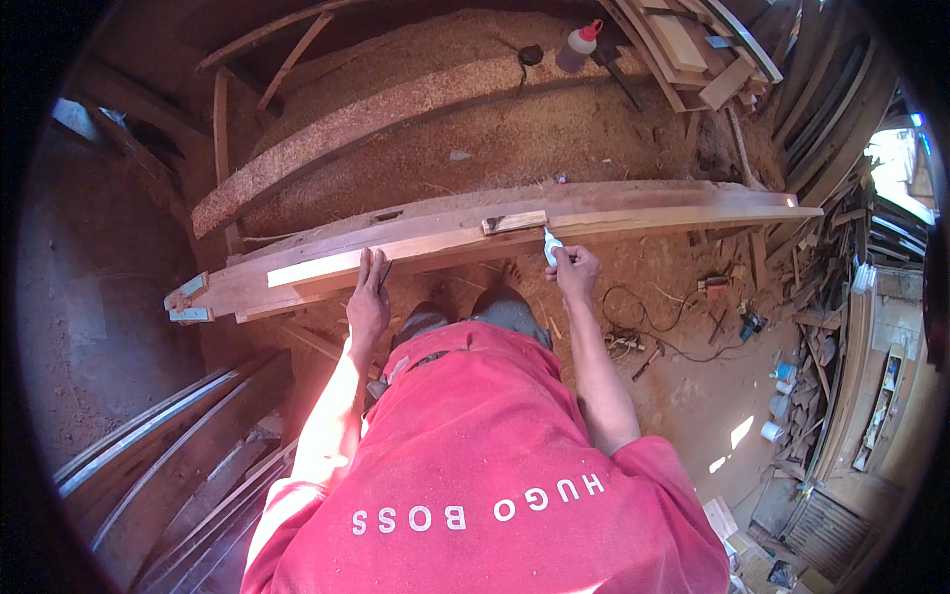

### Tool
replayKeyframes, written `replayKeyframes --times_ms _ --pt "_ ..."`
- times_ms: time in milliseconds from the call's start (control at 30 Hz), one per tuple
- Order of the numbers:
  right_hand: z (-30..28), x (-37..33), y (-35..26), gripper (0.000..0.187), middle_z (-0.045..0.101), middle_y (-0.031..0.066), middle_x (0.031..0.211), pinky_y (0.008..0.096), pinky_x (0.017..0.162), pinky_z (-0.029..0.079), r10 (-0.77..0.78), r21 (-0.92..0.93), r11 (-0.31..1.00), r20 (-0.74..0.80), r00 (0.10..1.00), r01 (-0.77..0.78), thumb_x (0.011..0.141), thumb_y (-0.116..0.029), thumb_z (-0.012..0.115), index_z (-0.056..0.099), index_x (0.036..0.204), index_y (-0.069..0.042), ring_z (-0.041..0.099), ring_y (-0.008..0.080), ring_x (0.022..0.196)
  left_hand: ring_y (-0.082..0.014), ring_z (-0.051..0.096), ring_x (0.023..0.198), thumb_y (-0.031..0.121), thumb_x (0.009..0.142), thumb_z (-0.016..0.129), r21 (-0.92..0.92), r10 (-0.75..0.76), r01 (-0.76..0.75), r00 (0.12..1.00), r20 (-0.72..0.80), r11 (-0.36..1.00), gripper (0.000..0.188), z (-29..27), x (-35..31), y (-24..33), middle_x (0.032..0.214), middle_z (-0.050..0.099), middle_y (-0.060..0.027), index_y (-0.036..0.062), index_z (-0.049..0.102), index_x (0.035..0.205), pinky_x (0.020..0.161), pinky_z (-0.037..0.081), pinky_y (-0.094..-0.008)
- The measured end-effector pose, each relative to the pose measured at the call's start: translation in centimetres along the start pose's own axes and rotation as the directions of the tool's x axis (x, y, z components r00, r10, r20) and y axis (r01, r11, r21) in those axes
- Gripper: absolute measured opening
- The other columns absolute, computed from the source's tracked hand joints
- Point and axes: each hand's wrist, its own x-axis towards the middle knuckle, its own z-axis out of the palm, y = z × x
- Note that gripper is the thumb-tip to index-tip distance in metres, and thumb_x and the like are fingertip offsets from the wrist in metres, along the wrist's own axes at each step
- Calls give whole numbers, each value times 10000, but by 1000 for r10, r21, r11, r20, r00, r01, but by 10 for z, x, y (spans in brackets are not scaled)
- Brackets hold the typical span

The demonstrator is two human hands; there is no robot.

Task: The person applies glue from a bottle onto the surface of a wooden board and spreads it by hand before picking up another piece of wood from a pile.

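Note:
A long pale wooden strip [317, 269] lies along the near side of a wide wooden bench beam [683, 196]. My left hand [368, 302] grips the strip's near edge left of centre, with its fingers over the top face. A small white squeeze bottle [552, 249] is pinched in my right hand [578, 273], its narrow tip pointing up and away from me. That tip is close to the right end of a short wood block [515, 223] with dark marks on it. Whether the tip touches the block, I cannot tell.
Beyond the beam lie sawdust and a curved timber [327, 144]. A larger bottle with a red cap [578, 48] stands at the back, near stacked boards [683, 45]. Cables and a power tool [752, 323] lie on the floor to the right. Planks [188, 436] lean at lower left.

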Motion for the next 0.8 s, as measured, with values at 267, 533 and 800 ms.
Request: replayKeyframes --times_ms 267,533,800 --pt "2 -3 4 193 671 124 710 270 444 538 -15 19 1000 0 1000 15 890 -140 691 637 883 45 657 154 536 -344 558 1229 11 888 480 113 117 -107 989 -86 988 661 11 0 -17 1601 280 -49 266 410 1494 868 541 -441" --pt "0 0 30 192 668 88 720 247 442 503 -13 83 996 51 999 8 887 -144 721 648 912 32 636 117 551 -346 546 1249 11 871 471 82 105 -100 992 -67 992 678 13 1 -12 1609 264 -60 263 410 1497 856 550 -426" --pt "-46 7 17 201 680 91 841 257 567 553 -6 176 984 73 997 -7 859 -58 724 601 988 34 657 125 695 -310 398 1402 1 866 532 -129 60 -71 994 -88 989 676 21 2 -7 1612 250 -119 137 378 1511 1043 451 -387"
